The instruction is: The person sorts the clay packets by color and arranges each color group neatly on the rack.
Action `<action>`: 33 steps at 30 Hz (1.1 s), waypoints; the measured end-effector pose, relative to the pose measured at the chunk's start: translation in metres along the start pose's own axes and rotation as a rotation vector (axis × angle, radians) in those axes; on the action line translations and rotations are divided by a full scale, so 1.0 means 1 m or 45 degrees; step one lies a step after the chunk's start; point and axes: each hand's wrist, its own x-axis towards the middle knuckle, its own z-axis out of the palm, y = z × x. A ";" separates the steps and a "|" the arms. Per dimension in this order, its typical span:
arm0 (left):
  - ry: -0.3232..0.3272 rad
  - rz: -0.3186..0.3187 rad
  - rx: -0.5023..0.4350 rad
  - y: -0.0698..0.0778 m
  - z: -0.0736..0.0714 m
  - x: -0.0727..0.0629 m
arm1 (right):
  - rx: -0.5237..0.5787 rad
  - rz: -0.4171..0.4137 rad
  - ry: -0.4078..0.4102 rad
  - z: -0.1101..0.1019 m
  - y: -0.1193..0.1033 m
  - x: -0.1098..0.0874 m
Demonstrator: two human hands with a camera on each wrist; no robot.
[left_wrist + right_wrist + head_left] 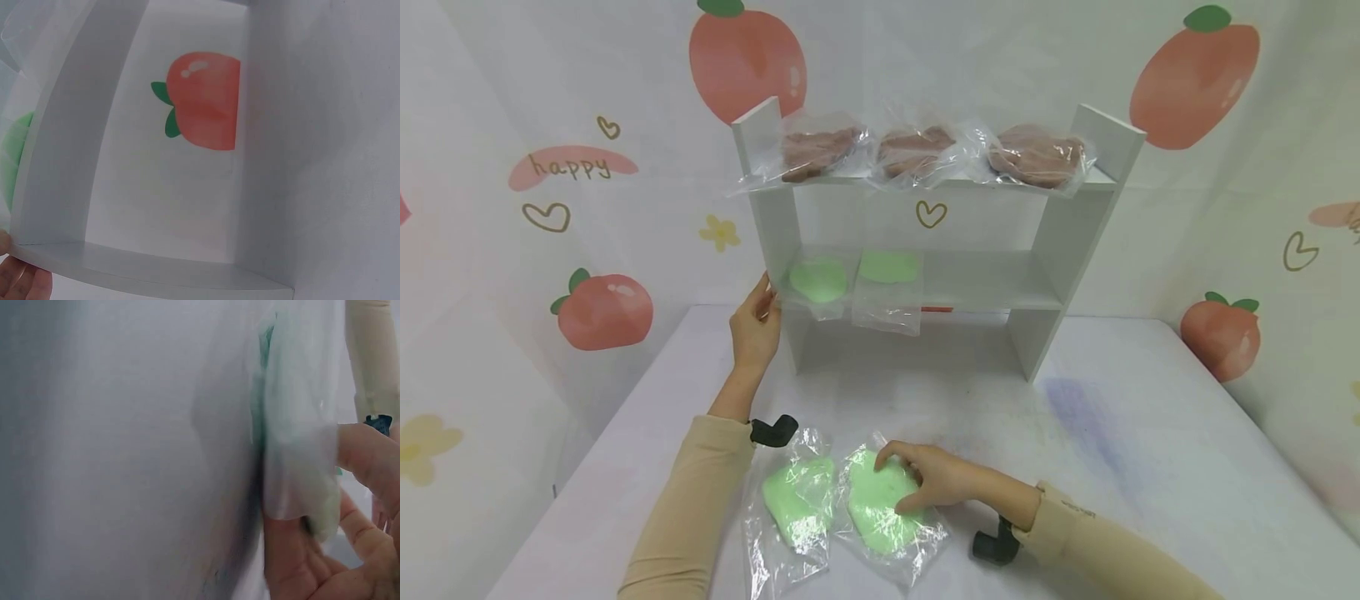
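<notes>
My left hand (755,333) grips the left side panel of a white shelf (1048,242), thumb and fingers on either side of its edge. In the left wrist view, the shelf's lower compartment fills the middle. My right hand (947,477) holds a clear bag with a soft, flat green piece (880,521) on the table, thumb and fingers about it. In the right wrist view, the bag (300,444) lies between thumb and fingers. Left of it lies another bagged green piece (801,500). What the pieces are made of, I cannot tell.
Several bagged brown pieces (1037,157) sit in a row on the top shelf. Two bagged green pieces, one at the left (818,280) and one beside it (889,267), lie on the middle shelf, bags overhanging its front. A fruit-printed cloth (940,50) hangs behind.
</notes>
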 end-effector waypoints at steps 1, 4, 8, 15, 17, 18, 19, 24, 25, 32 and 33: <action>0.001 -0.001 0.004 0.000 0.000 0.000 | 0.021 -0.015 0.001 0.000 0.000 0.000; 0.003 0.000 0.013 0.000 0.000 0.000 | 0.108 -0.052 0.002 -0.001 0.003 -0.001; 0.003 0.005 0.018 0.000 0.000 -0.001 | 0.213 -0.093 0.019 -0.005 0.008 -0.001; 0.001 0.016 0.020 0.001 0.000 -0.001 | 0.294 -0.106 0.100 -0.019 0.008 -0.005; 0.001 0.012 0.020 0.001 0.000 -0.001 | 0.295 -0.113 0.129 -0.024 0.007 -0.006; 0.001 0.010 0.016 0.002 0.000 -0.001 | 0.292 -0.112 0.143 -0.026 0.006 -0.007; 0.000 0.008 0.014 0.001 0.000 -0.001 | 0.285 -0.119 0.158 -0.028 0.005 -0.008; -0.012 -0.003 0.002 0.000 -0.001 0.000 | 0.265 -0.160 0.212 -0.036 0.002 -0.012; -0.014 -0.004 0.001 0.000 -0.001 0.000 | 0.273 -0.168 0.217 -0.038 0.002 -0.013; -0.021 -0.006 0.007 0.000 -0.001 0.000 | 0.315 -0.171 0.232 -0.050 -0.008 -0.021; -0.020 -0.007 0.009 0.001 -0.001 0.000 | 0.317 -0.176 0.238 -0.051 -0.009 -0.022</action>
